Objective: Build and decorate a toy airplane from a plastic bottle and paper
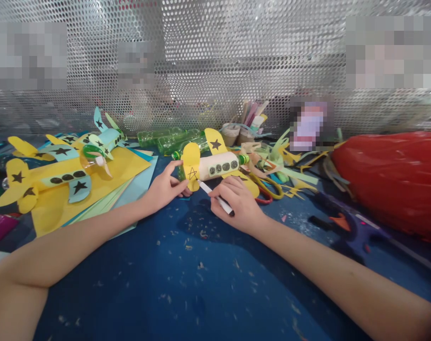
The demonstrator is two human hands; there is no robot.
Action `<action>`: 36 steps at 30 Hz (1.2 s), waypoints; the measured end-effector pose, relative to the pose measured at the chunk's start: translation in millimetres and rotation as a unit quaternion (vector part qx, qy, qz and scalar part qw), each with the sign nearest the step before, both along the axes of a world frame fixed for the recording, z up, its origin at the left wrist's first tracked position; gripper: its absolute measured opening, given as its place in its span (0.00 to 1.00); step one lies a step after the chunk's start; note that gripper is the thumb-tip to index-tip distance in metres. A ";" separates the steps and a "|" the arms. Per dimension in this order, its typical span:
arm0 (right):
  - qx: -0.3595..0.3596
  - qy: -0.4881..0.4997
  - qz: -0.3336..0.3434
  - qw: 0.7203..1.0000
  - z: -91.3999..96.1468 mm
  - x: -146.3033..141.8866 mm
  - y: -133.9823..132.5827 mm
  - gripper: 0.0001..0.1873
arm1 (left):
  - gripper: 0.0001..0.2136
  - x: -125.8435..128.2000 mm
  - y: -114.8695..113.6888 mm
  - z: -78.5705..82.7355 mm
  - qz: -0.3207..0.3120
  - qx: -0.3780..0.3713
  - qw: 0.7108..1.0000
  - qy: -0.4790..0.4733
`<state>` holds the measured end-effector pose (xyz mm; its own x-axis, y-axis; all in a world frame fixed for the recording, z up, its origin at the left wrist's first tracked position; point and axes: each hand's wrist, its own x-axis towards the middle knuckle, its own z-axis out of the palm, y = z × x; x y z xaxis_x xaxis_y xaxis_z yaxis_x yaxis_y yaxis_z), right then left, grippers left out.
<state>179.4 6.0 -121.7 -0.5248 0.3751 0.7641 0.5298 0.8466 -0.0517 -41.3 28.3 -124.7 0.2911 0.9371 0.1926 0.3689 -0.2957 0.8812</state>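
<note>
A toy airplane made from a green bottle [218,166] lies in front of me, its body wrapped in cream paper with dark round windows. It has yellow paper wings, one bearing a black star, and a yellow tail piece [191,156]. My left hand [167,187] grips the tail end, with fingers on both sides of the yellow paper. On that tail piece a star outline is drawn in dark lines. My right hand [238,203] is closed around a white marker [215,196], whose tip meets the tail paper just below the outline.
Finished bottle planes [61,173] stand at left on coloured paper sheets [130,170]. Green bottles [162,139] lie behind. Scissors [277,185], paper scraps [289,161] and cups of sticks [238,132] sit behind right. A glue gun [360,227] and red bag [392,180] are at right.
</note>
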 end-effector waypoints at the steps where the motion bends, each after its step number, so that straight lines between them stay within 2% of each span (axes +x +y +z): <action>1: -0.002 -0.002 0.001 1.000 0.2 0.1 -0.2 0.05 | 0.26 -0.1 0.1 -0.2 -0.001 0.000 1.000 -0.001; 28: -0.048 -0.024 0.017 0.998 -3.7 -0.4 1.9 0.04 | 0.26 0.3 0.0 -1.7 -0.004 0.001 1.000 -0.009; 36: -0.081 0.029 0.003 0.996 -2.5 1.5 1.8 0.04 | 0.26 0.1 -0.9 -0.3 -0.006 -0.004 1.000 -0.007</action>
<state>180.8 7.8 -124.2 -0.4851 0.4927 0.7225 0.5164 0.8281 -0.2180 -41.3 27.4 -124.9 0.2998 0.9350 0.1896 0.3522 -0.2932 0.8888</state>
